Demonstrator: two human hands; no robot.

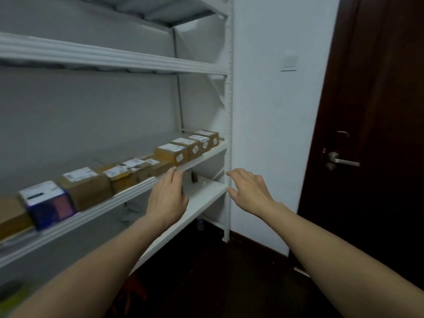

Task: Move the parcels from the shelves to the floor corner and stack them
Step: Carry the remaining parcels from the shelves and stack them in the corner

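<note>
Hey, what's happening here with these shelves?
A person is reaching with both arms toward a white shelf that holds a row of small parcels. The left hand is up by the shelf's front edge, and the right hand hovers near the end post. Both are open and hold nothing. No parcel has been lifted yet.

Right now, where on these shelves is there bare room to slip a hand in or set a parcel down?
The lower shelf is bare at its right end, between the left hand and the corner post, save a small dark object at the back. The middle shelf is crowded: parcels line its front edge, nearly touching.
</note>
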